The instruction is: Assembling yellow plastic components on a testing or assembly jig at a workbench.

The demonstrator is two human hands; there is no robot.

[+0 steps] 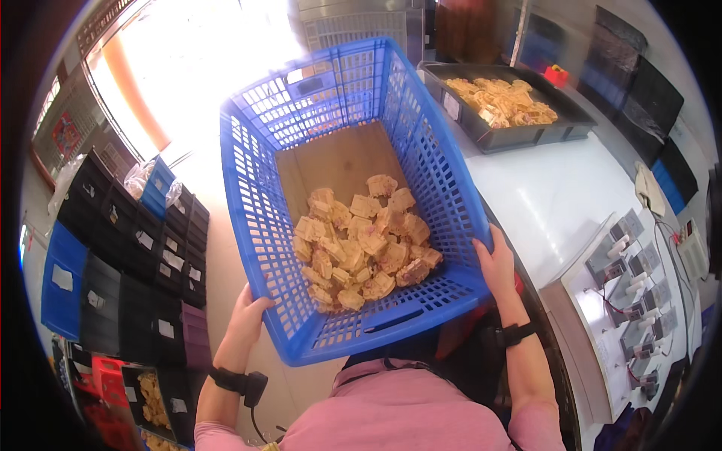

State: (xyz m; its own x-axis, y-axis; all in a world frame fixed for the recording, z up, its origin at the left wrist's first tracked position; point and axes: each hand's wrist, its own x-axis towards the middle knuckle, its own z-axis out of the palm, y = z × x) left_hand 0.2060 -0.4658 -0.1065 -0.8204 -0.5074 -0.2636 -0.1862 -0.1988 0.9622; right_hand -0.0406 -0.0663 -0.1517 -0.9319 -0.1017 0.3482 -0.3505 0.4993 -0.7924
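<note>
A large blue plastic basket (462, 188) with slotted walls hangs in front of my body, tilted so that its near end is lower. My left hand (247, 312) grips the near left corner, thumb on the rim. My right hand (496, 263) holds the right side near its near corner, with the fingers partly hidden behind the wall. A brown sheet (335, 161), apparently cardboard, lines the basket's bottom. On it lie many small yellowish-tan moulded pieces (353, 255), heaped toward the near end. Their exact kind I cannot make out.
To the right, a white table (519, 180) bears a dark tray (526, 137) of similar yellowish pieces. Nearer stands a panel with small wired devices (639, 301). Stacked black and blue crates (98, 301) line the left side. Pale floor (226, 248) runs between crates and basket.
</note>
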